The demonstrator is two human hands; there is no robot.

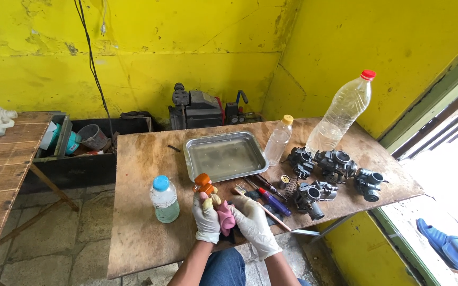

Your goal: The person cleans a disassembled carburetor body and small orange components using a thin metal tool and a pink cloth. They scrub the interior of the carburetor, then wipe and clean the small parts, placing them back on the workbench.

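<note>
Over the tabletop (pixel 144 222), the gloved left hand (pixel 206 218) grips an orange part (pixel 204 184) while the right hand (pixel 251 221) closes on a pink cloth (pixel 225 217), apparently wiping it.

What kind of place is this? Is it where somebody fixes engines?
Probably a small repair workshop for engines. Dark metal carburetors sit on the worn wooden table, beside screwdrivers and a steel tray. The gloved left hand and right hand hold a pink cloth.
</note>
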